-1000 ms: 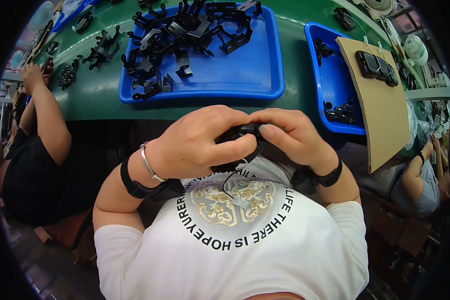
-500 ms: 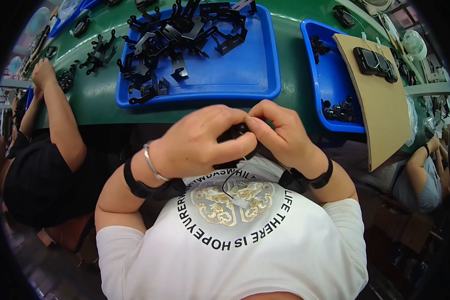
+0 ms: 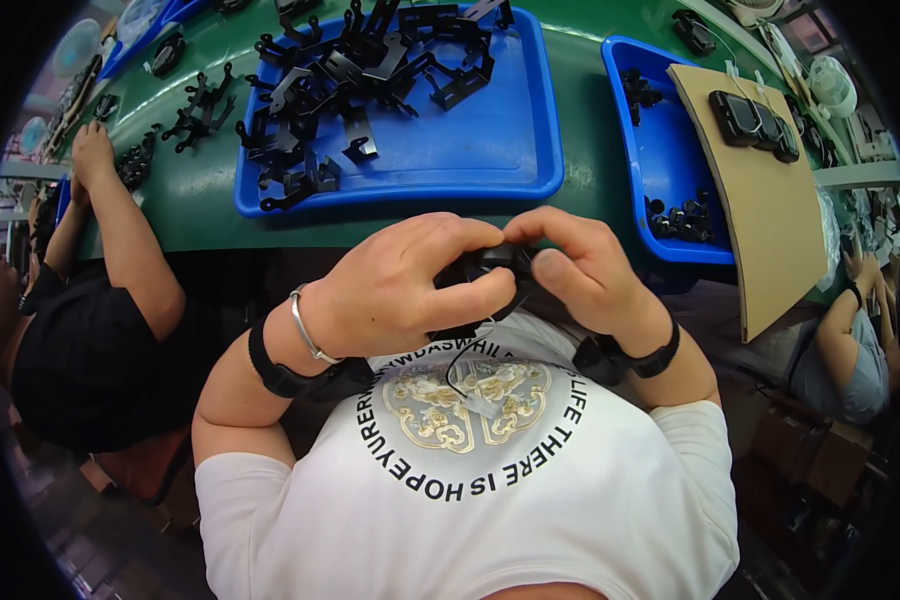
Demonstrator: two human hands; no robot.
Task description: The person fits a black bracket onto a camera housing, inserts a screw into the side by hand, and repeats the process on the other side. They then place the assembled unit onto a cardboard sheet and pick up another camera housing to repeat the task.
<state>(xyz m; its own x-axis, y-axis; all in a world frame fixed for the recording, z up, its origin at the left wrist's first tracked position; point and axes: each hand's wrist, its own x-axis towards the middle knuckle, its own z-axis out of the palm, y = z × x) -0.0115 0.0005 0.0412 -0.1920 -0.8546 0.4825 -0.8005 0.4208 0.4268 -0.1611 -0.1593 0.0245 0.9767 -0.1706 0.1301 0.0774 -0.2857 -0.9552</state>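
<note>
Close in front of my chest, my left hand is closed round a small black housing, which the fingers mostly hide. My right hand grips the same part from the other side, its index finger on the top edge and its thumb bent beside it. From underneath hangs a thin cable, ending in a whitish connector that lies against my shirt. Beyond my hands, a blue tray holds a heap of black brackets on its left side.
At the right, a blue bin contains small black parts. A cardboard sheet leans over its edge, with black housings on top. Loose brackets lie on the green table. Co-workers' arms show at both sides.
My right thumb has drawn back from the left fingertips, so more of the black housing shows between my hands. The co-worker's hand at far right has shifted up.
</note>
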